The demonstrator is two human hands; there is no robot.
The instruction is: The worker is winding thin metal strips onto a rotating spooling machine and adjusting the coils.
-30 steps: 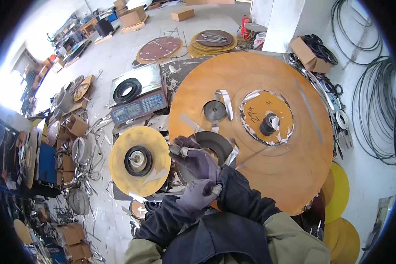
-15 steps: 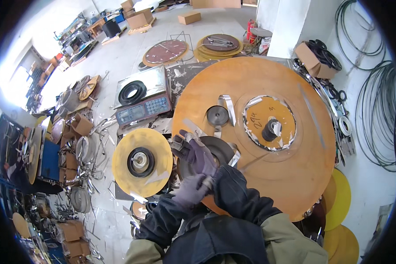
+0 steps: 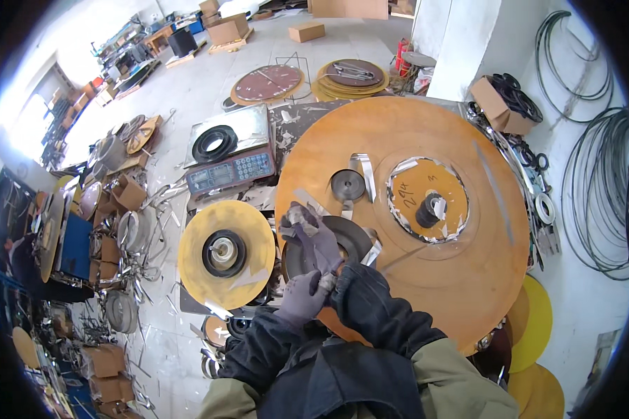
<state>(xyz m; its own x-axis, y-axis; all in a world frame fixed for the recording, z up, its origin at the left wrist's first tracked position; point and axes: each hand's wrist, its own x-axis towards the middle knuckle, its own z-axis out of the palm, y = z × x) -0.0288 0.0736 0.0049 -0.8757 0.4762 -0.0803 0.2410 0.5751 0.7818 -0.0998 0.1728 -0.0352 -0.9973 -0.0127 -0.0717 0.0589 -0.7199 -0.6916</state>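
Observation:
Both of my hands wear grey work gloves with dark smudges. My left hand (image 3: 302, 299) pinches the cuff of the right glove (image 3: 326, 281) at the wrist. Just above it, my right hand (image 3: 316, 243) has its fingers drawn together and loosely bent, with no object visible in them. Beneath and beside the right hand lies a dark ring-shaped coil (image 3: 353, 236) on the large round orange board (image 3: 461, 279), partly hidden by the hand. Farther up the board is a smaller dark coil (image 3: 347, 185) with a loose shiny strip end (image 3: 364, 178).
A yellow disc (image 3: 192, 269) with a black ring (image 3: 238, 264) around its hub stands left of my hands. Behind it, a scale (image 3: 230, 173) carries a black coil (image 3: 214, 144). The orange board has a dark centre spindle (image 3: 428, 213). Metal strip scraps (image 3: 143, 286) litter the floor at left.
The fingers of my right hand, more spread before, have drawn in. My left hand stays at the right glove's cuff. The view has shifted slightly.

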